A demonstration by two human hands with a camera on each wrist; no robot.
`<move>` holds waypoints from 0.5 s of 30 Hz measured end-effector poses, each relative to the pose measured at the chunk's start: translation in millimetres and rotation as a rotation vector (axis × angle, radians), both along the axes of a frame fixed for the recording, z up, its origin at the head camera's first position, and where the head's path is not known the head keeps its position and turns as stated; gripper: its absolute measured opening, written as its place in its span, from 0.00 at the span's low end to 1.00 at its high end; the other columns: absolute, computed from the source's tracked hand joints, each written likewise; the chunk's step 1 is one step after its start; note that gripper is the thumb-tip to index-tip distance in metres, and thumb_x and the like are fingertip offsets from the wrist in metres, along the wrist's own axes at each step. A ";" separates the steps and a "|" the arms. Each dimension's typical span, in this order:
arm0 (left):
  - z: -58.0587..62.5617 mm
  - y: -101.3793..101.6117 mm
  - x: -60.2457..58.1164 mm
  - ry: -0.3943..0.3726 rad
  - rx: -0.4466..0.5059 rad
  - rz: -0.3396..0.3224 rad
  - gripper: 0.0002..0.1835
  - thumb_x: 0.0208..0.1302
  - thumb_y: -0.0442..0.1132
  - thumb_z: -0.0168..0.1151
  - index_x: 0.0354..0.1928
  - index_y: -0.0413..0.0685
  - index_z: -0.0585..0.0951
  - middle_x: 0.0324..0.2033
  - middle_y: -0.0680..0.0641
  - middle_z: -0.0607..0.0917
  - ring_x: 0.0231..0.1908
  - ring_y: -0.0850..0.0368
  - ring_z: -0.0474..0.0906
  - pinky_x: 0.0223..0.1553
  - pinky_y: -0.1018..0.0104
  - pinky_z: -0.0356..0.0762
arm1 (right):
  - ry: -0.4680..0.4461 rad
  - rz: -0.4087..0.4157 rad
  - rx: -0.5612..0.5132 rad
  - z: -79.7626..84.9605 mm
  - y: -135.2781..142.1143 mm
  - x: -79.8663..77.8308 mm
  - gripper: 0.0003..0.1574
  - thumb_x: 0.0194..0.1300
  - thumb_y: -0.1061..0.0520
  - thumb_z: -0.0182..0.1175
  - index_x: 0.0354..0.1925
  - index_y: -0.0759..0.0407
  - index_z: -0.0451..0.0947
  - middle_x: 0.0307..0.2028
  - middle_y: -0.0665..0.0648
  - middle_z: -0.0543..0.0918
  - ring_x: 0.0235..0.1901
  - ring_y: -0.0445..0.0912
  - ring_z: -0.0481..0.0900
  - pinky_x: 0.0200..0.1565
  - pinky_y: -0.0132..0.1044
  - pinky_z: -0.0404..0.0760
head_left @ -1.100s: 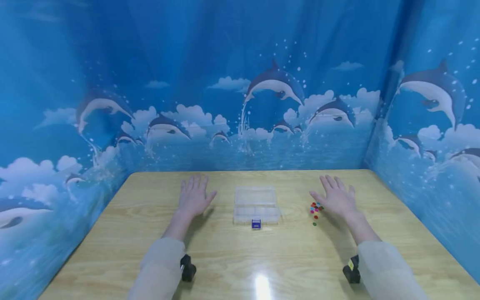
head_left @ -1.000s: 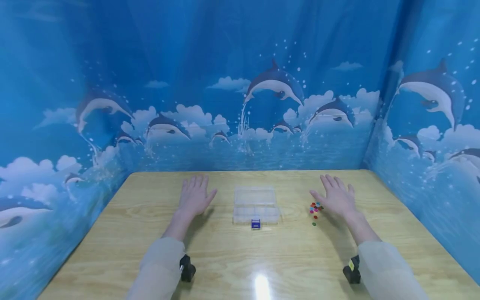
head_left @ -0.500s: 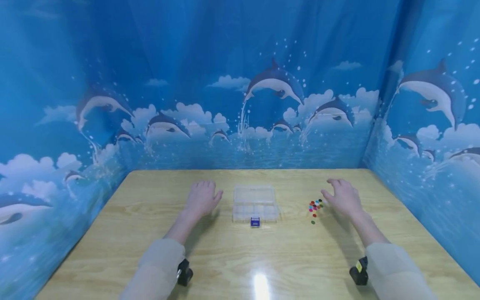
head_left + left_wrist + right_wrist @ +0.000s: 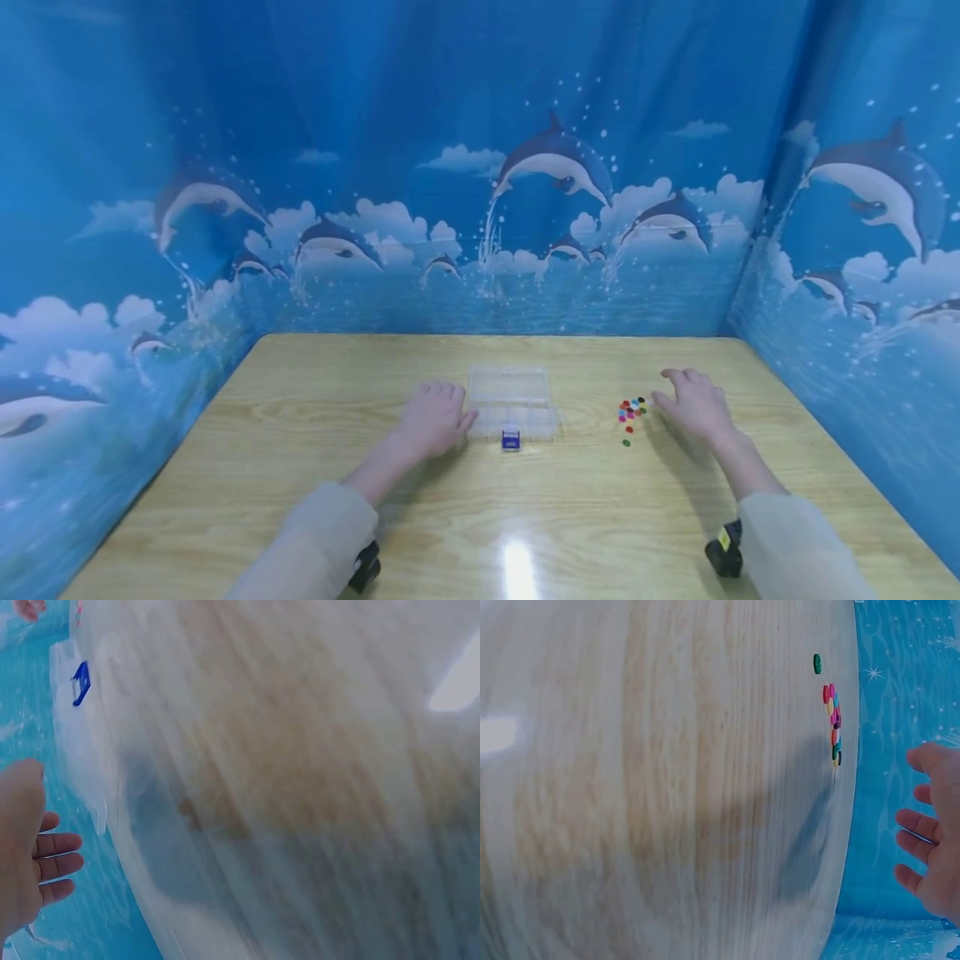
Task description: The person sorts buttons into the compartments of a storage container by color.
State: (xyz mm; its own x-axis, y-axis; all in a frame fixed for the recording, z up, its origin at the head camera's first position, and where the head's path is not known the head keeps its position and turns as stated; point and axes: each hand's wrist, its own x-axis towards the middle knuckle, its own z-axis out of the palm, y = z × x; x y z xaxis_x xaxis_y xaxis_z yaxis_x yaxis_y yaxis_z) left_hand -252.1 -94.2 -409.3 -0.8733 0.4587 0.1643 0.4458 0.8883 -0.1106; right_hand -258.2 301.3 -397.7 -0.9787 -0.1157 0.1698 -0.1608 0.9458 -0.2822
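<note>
A clear plastic compartment box (image 4: 510, 385) lies with its lid folded back in the middle of the table. At its front edge sits a small blue piece (image 4: 511, 440), also seen in the left wrist view. My left hand (image 4: 435, 419) hovers beside the box's left side, the thumb overlapping its edge in the head view; the fingers are loosely bent and hold nothing. To the right lies a cluster of small coloured discs resembling buttons (image 4: 630, 410). Just right of them my right hand (image 4: 697, 404) hangs over the table, fingers relaxed, holding nothing.
A light wood table (image 4: 315, 375) runs back to a blue dolphin-print curtain (image 4: 360, 250), which also closes both sides. One green disc (image 4: 626, 443) lies a little nearer than the cluster. A bright reflection shows on the table's near part.
My left hand has moved right and nearer, up to the box, its spread fingers now bent. The right hand has shifted slightly right and nearer, its fingers also less spread.
</note>
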 end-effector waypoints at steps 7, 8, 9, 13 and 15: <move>-7.7 6.8 4.6 0.078 -0.067 -0.036 0.22 0.69 0.55 0.43 0.41 0.42 0.73 0.35 0.44 0.77 0.40 0.49 0.74 0.45 0.57 0.72 | 0.014 -0.004 0.022 -6.8 6.0 -0.4 0.33 0.64 0.50 0.54 0.57 0.75 0.64 0.53 0.78 0.67 0.52 0.71 0.62 0.50 0.67 0.58; -8.6 7.0 4.7 0.080 -0.072 -0.035 0.22 0.69 0.55 0.43 0.41 0.42 0.73 0.34 0.44 0.77 0.40 0.49 0.74 0.45 0.57 0.71 | 0.019 -0.001 0.026 -7.3 6.6 -0.5 0.33 0.64 0.50 0.54 0.56 0.75 0.64 0.52 0.78 0.67 0.52 0.71 0.62 0.50 0.67 0.59; -9.5 7.1 4.9 0.081 -0.079 -0.033 0.21 0.70 0.55 0.42 0.40 0.43 0.73 0.34 0.44 0.77 0.39 0.49 0.74 0.45 0.57 0.71 | 0.023 0.002 0.028 -7.8 7.2 -0.6 0.33 0.64 0.50 0.55 0.56 0.75 0.65 0.51 0.78 0.68 0.51 0.70 0.63 0.50 0.67 0.59; -11.8 8.5 5.3 0.063 -0.078 -0.035 0.22 0.70 0.54 0.42 0.42 0.41 0.73 0.36 0.42 0.77 0.42 0.48 0.74 0.47 0.56 0.71 | 0.019 0.013 -0.015 -10.8 11.9 -1.8 0.32 0.63 0.51 0.56 0.55 0.76 0.65 0.48 0.76 0.70 0.49 0.68 0.65 0.50 0.64 0.62; -12.5 9.4 5.7 0.056 -0.076 -0.041 0.22 0.70 0.54 0.42 0.45 0.40 0.73 0.38 0.42 0.77 0.43 0.47 0.74 0.48 0.55 0.70 | 0.004 0.019 -0.061 -12.5 14.3 -2.5 0.32 0.63 0.52 0.56 0.55 0.76 0.65 0.47 0.76 0.71 0.48 0.68 0.66 0.49 0.63 0.63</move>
State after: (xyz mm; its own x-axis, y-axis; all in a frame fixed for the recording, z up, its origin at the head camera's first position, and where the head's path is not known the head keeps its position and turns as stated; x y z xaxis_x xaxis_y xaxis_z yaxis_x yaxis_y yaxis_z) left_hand -246.4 -84.7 -421.8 -0.8437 0.5071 0.1760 0.4731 0.8574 -0.2027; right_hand -260.7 315.6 -410.3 -0.9757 -0.1234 0.1811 -0.1797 0.9235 -0.3389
